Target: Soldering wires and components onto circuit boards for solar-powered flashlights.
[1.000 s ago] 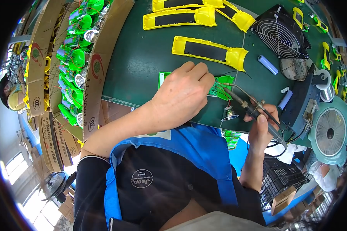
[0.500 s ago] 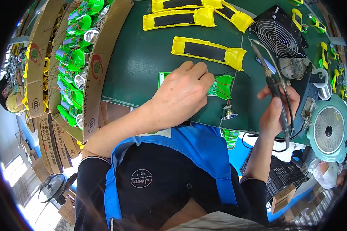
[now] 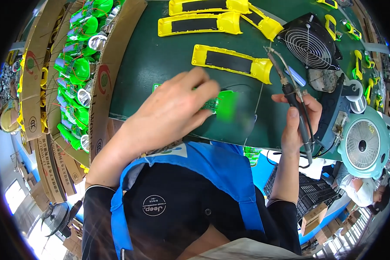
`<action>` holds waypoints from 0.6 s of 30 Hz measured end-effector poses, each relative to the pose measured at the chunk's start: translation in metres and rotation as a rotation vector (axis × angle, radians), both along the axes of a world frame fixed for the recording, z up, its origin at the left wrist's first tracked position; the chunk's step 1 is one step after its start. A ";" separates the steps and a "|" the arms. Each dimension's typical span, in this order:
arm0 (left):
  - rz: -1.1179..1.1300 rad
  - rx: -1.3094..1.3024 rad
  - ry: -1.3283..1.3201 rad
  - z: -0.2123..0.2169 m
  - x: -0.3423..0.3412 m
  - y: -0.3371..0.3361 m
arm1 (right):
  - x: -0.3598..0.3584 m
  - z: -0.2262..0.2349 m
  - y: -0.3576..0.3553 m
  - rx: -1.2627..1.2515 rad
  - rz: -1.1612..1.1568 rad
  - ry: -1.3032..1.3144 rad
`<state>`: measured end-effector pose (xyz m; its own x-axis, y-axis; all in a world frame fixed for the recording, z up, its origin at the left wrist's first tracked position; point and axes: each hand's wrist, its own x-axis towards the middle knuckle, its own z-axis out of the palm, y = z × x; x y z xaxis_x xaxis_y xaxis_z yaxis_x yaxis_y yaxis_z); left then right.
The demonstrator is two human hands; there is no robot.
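My left hand [image 3: 171,106] grips a green plastic housing [image 3: 226,106] just above the green worktop. Its fingers cover much of the housing, but a strip of circuit board [image 3: 210,105] shows beside the fingertips. The housing's wide end is blurred by motion, and a faint smear trails off its right side. In my right hand [image 3: 302,123] is a soldering iron [image 3: 295,100], its tip slanting up and to the left, with a thin curved tube running alongside. Just beyond both hands lies a yellow housing half [image 3: 229,63] with a black pad.
More yellow halves [image 3: 199,24] lie at the far edge. A black fan with a wire guard [image 3: 308,43], a solder spool [image 3: 356,97] and a teal fan [image 3: 363,143] stand to the right. At left, a cardboard box [image 3: 117,47] holds several green housings with reflectors [image 3: 84,98].
My left hand has moved left, pulling the green housing along with it. The small reflector that hung by wires is now a blur. The soldering iron has shifted slightly left and down.
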<state>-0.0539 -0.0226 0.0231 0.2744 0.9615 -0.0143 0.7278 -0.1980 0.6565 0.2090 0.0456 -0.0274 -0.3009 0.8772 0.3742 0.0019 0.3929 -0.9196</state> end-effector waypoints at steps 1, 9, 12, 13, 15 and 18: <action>0.034 0.081 -0.067 -0.001 0.003 0.006 | -0.003 0.001 0.001 0.013 0.018 -0.006; -0.072 0.163 -0.206 -0.033 0.032 0.051 | -0.049 -0.023 0.044 0.172 0.122 -0.046; -0.031 0.206 -0.267 -0.035 0.029 0.047 | -0.056 -0.030 0.046 0.178 0.114 -0.079; -0.071 0.216 -0.195 -0.036 0.030 0.047 | -0.056 -0.031 0.045 0.119 0.121 -0.019; -0.081 0.199 -0.178 -0.038 0.034 0.050 | -0.055 -0.032 0.046 0.137 0.112 -0.008; -0.113 0.187 -0.142 -0.037 0.035 0.055 | -0.049 -0.034 0.045 0.102 0.096 -0.035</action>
<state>-0.0186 0.0322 -0.0144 0.3667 0.9070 0.2070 0.5972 -0.4002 0.6951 0.1598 0.0909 -0.0619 -0.3958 0.8015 0.4482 -0.0090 0.4846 -0.8747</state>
